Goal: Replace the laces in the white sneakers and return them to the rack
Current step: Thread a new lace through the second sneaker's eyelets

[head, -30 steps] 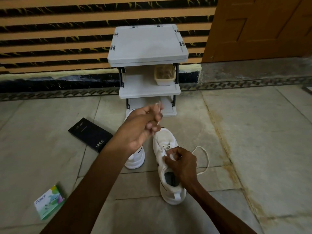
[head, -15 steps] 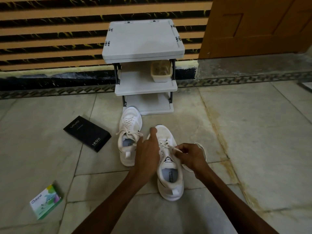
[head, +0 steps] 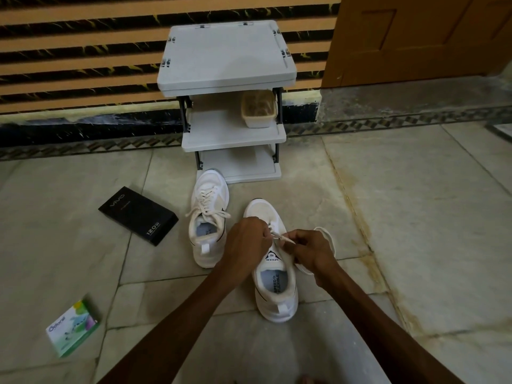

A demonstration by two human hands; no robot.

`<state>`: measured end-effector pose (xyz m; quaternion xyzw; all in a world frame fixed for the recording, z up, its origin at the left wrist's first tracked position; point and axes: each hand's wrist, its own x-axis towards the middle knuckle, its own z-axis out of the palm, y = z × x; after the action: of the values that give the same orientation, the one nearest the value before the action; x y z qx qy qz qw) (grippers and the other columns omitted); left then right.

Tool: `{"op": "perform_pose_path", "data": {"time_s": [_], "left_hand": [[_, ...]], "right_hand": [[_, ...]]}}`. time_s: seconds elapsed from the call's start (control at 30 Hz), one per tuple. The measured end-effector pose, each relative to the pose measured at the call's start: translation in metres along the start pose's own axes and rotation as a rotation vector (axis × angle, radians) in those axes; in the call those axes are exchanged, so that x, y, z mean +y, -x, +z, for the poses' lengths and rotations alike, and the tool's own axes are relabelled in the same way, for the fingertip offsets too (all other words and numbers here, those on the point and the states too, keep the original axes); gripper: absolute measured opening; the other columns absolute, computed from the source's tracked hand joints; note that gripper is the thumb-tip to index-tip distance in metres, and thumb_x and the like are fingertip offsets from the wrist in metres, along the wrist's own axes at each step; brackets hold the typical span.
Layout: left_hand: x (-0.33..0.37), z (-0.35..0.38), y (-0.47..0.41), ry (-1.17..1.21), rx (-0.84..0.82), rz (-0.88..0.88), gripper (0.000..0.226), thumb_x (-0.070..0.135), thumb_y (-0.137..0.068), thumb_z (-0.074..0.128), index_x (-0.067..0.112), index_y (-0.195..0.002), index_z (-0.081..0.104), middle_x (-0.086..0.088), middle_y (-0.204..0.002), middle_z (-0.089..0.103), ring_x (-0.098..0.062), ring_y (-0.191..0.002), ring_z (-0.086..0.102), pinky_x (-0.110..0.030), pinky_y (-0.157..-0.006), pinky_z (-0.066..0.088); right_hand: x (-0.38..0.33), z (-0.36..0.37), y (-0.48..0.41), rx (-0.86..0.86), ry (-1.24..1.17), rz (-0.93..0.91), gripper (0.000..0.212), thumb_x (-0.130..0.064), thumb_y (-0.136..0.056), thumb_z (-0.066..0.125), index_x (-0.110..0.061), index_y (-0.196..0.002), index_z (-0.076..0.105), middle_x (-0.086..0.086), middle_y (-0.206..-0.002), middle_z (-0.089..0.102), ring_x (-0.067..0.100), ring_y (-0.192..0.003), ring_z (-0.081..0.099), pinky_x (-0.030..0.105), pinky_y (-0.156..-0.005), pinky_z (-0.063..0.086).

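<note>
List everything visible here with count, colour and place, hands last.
laced sneaker: 1, white, floor before rack
unfinished sneaker: 1, white, floor, under hands
lace: 1, white, over unfinished sneaker, loop trailing right
rack: 1, grey, against wall
tub: 1, beige, rack's middle shelf
box: 1, black, floor, left of sneakers
packet: 1, green-white, floor, near left
door: 1, brown, upper right
left hand: 1, pinching lace
right hand: 1, pinching lace

Forearms stretched forward, left hand (head: 245, 241) and right hand (head: 311, 253) close together, both pinching a lace (head: 283, 239)
</note>
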<state>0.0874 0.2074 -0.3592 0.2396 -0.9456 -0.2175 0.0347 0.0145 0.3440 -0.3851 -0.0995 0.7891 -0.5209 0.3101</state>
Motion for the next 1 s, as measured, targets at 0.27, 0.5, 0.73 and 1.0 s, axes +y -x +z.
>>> {"op": "perform_pose_path", "data": {"time_s": [0.27, 0.5, 0.73, 1.0], "left_hand": [[0.000, 0.006, 0.001, 0.112, 0.001, 0.054, 0.010, 0.015, -0.078, 0.065, 0.017, -0.068, 0.066, 0.006, -0.074, 0.058, -0.016, -0.071, 0.058, -0.028, -0.064, 0.041], [0.005, 0.012, 0.007, 0.136, 0.077, -0.053, 0.012, 0.019, -0.083, 0.064, 0.018, -0.076, 0.073, 0.007, -0.077, 0.058, -0.014, -0.075, 0.058, -0.025, -0.063, 0.036], [0.006, 0.001, 0.000, 0.722, -0.227, -0.459, 0.010, 0.024, -0.054, 0.076, 0.022, -0.063, 0.075, -0.007, -0.079, 0.073, -0.028, -0.087, 0.070, -0.041, -0.088, 0.056], [0.010, 0.005, 0.006, 0.148, -0.152, -0.200, 0.012, 0.028, -0.071, 0.073, 0.021, -0.079, 0.077, -0.005, -0.084, 0.071, -0.031, -0.095, 0.063, -0.029, -0.071, 0.043]], "right_hand": [[-0.003, 0.002, 0.003, 0.035, 0.032, -0.019, 0.004, -0.025, -0.080, 0.078, -0.027, -0.078, 0.074, -0.003, -0.077, 0.074, 0.016, -0.074, 0.069, 0.039, -0.072, 0.059], [-0.008, -0.008, 0.006, -0.112, 0.164, -0.087, 0.017, -0.038, -0.081, 0.075, -0.026, -0.094, 0.075, -0.008, -0.088, 0.074, 0.008, -0.083, 0.069, 0.026, -0.076, 0.058], [-0.007, -0.007, 0.005, 0.046, 0.156, -0.227, 0.003, -0.010, -0.083, 0.074, -0.012, -0.080, 0.073, 0.002, -0.073, 0.071, 0.018, -0.061, 0.070, 0.031, -0.056, 0.059], [-0.044, -0.028, -0.010, 0.406, 0.041, -0.429, 0.018, 0.002, -0.088, 0.057, -0.011, -0.079, 0.065, 0.001, -0.074, 0.068, 0.013, -0.066, 0.068, 0.026, -0.063, 0.058]]}}
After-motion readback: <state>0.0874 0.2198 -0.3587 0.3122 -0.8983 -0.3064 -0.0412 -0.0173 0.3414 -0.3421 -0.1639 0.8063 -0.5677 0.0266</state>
